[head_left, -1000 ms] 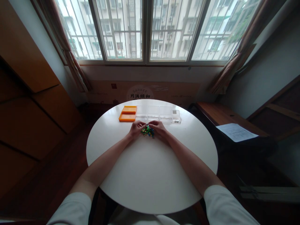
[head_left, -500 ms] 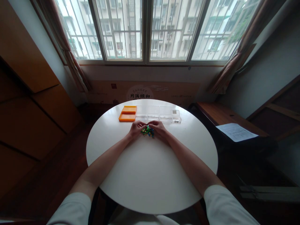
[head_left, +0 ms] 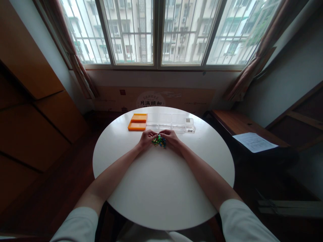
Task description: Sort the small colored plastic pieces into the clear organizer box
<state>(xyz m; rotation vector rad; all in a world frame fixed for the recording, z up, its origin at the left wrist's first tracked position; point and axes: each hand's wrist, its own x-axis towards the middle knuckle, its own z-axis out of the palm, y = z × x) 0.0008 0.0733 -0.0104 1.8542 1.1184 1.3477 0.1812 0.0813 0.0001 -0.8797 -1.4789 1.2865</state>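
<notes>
A small heap of green, yellow and blue pieces (head_left: 158,142) lies on the white round table (head_left: 161,188). At its left edge is my left hand (head_left: 147,137), fingers curled inward and closed. My right hand (head_left: 171,137) mirrors it on the other side, its fingertips nearly meeting the left ones over the far part of the heap. Something tiny may be pinched between the fingertips, too small to make out. Just beyond my hands stand an orange two-part tray (head_left: 137,125) and, to its right, a row of clear plastic boxes (head_left: 165,127) with raised lids.
In the rightmost clear box (head_left: 190,129) lie small metallic bits. A brown bench (head_left: 237,124) with a printed sheet of paper (head_left: 254,142) stands right of the table. Behind the table a long cardboard box (head_left: 108,95) leans under the window. Orange-brown cabinets (head_left: 42,117) line the left side.
</notes>
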